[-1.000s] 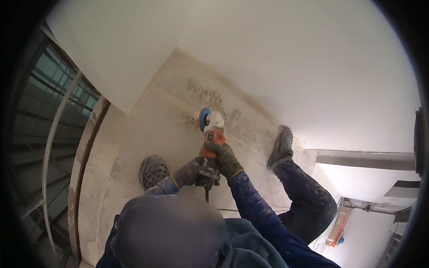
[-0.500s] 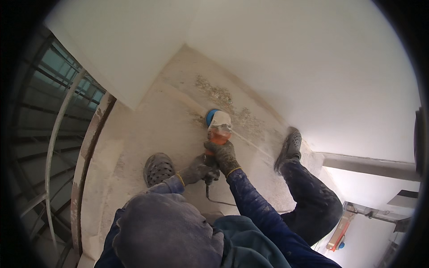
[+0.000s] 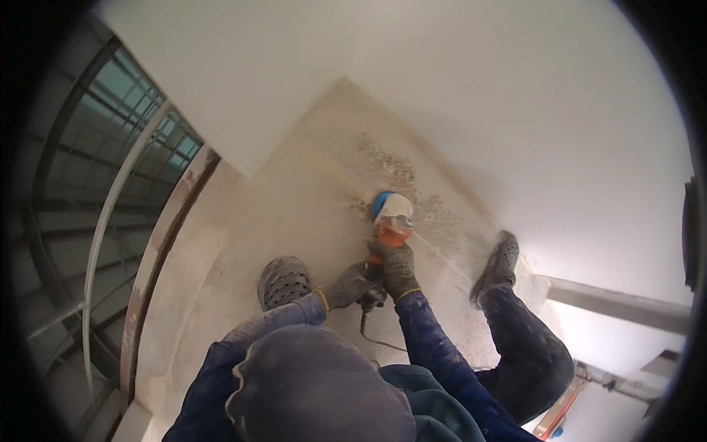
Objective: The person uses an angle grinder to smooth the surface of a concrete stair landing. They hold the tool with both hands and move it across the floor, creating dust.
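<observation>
We note the grinder [image 3: 389, 221], orange body with blue and white guard, sitting at centre frame, farther up the pale floor [image 3: 294, 214] than a second ago, when it worked lower, nearer the feet. The rough, pitted strip [image 3: 401, 180] now lies right beside its head, so we judge the grinding pass is advancing along that strip. Right hand [image 3: 398, 269], gloved, is clenched round the body just behind the head; left hand [image 3: 350, 287], gloved, grasps the rear handle, cord [image 3: 372, 335] trailing below. Grey clog [image 3: 283, 280] left of centre, dark shoe [image 3: 499, 264] to the right. No packages, labels or signs show; an orange bar [image 3: 560, 412] lies at lower right.
</observation>
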`<state>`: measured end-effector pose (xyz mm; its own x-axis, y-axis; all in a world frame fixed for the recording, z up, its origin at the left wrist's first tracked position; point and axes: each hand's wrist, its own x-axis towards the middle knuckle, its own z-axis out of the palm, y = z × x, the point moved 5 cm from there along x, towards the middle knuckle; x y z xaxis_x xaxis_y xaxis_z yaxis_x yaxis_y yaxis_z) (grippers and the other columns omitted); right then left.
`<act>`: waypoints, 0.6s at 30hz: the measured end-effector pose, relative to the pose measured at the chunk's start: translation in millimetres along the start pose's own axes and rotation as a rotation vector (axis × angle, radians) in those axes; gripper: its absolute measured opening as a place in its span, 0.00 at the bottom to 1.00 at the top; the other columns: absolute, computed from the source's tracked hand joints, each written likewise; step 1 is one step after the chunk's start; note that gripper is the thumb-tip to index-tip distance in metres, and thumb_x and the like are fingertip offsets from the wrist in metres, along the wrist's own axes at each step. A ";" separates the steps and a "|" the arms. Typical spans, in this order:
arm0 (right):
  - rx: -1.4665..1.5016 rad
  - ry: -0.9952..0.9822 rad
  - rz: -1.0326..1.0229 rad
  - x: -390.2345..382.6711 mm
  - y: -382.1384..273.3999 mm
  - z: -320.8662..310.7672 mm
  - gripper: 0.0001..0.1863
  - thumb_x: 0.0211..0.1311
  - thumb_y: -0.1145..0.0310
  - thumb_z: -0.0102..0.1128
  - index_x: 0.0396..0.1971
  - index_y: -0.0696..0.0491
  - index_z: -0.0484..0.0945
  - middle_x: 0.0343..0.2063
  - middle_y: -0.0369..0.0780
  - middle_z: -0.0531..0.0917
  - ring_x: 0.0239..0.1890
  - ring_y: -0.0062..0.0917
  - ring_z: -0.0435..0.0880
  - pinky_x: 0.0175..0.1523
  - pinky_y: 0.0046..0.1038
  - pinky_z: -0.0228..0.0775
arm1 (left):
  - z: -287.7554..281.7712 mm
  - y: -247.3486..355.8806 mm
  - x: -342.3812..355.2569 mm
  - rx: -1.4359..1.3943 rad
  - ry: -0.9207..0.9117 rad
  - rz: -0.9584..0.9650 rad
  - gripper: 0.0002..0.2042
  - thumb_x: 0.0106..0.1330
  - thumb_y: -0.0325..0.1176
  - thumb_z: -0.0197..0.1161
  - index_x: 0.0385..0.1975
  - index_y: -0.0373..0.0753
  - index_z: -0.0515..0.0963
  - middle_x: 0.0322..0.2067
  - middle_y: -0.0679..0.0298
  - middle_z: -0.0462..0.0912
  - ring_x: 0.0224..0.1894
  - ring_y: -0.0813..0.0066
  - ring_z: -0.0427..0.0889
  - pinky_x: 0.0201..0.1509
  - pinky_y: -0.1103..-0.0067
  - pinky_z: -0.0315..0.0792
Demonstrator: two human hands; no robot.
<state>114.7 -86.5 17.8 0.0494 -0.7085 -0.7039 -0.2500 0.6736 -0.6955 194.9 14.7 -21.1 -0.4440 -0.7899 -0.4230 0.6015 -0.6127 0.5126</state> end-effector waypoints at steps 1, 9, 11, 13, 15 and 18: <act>0.031 -0.012 0.007 0.0 1.2 -0.3 0.19 0.55 0.68 0.77 0.45 0.58 0.82 0.33 0.40 0.85 0.29 0.30 0.87 0.33 0.33 0.81 | 0.0 0.1 0.1 0.014 -0.020 0.001 0.14 0.65 0.31 0.70 0.47 0.37 0.78 0.31 0.59 0.86 0.26 0.72 0.86 0.26 0.74 0.81; -0.064 0.029 -0.033 8.3 5.0 -1.3 0.20 0.55 0.68 0.76 0.46 0.59 0.82 0.33 0.41 0.86 0.29 0.30 0.87 0.33 0.34 0.82 | -3.6 0.8 2.0 0.091 0.020 0.049 0.11 0.63 0.29 0.72 0.42 0.35 0.80 0.26 0.61 0.85 0.20 0.73 0.83 0.22 0.75 0.79; -0.099 0.052 -0.014 8.3 4.9 -2.0 0.23 0.53 0.66 0.78 0.47 0.59 0.82 0.36 0.41 0.87 0.32 0.30 0.87 0.36 0.35 0.81 | -1.2 4.8 2.2 0.101 0.039 0.129 0.10 0.61 0.31 0.74 0.38 0.36 0.82 0.24 0.63 0.85 0.19 0.74 0.83 0.22 0.76 0.78; -0.118 0.024 -0.064 6.1 1.9 -0.7 0.23 0.52 0.65 0.78 0.47 0.59 0.82 0.36 0.41 0.87 0.32 0.30 0.87 0.37 0.34 0.81 | -0.6 4.1 0.6 0.096 0.038 0.093 0.09 0.62 0.31 0.74 0.37 0.36 0.82 0.24 0.64 0.84 0.20 0.74 0.83 0.23 0.76 0.78; -0.122 0.013 -0.077 3.3 2.1 -1.8 0.24 0.53 0.65 0.78 0.47 0.59 0.82 0.36 0.41 0.87 0.33 0.30 0.87 0.39 0.34 0.81 | 0.2 2.7 -0.4 0.099 0.033 0.050 0.09 0.62 0.31 0.74 0.36 0.36 0.82 0.23 0.64 0.84 0.20 0.75 0.83 0.23 0.75 0.78; -0.151 0.029 -0.062 2.5 4.6 -4.7 0.24 0.53 0.65 0.77 0.48 0.60 0.82 0.36 0.41 0.87 0.33 0.30 0.87 0.39 0.33 0.81 | 0.5 0.1 -0.4 0.146 0.049 -0.001 0.08 0.63 0.31 0.74 0.35 0.37 0.82 0.23 0.64 0.84 0.21 0.74 0.83 0.23 0.75 0.78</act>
<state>109.1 -86.2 13.6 0.0421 -0.7549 -0.6545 -0.3895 0.5909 -0.7065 194.8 14.9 -20.5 -0.4095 -0.7892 -0.4576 0.4963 -0.6136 0.6141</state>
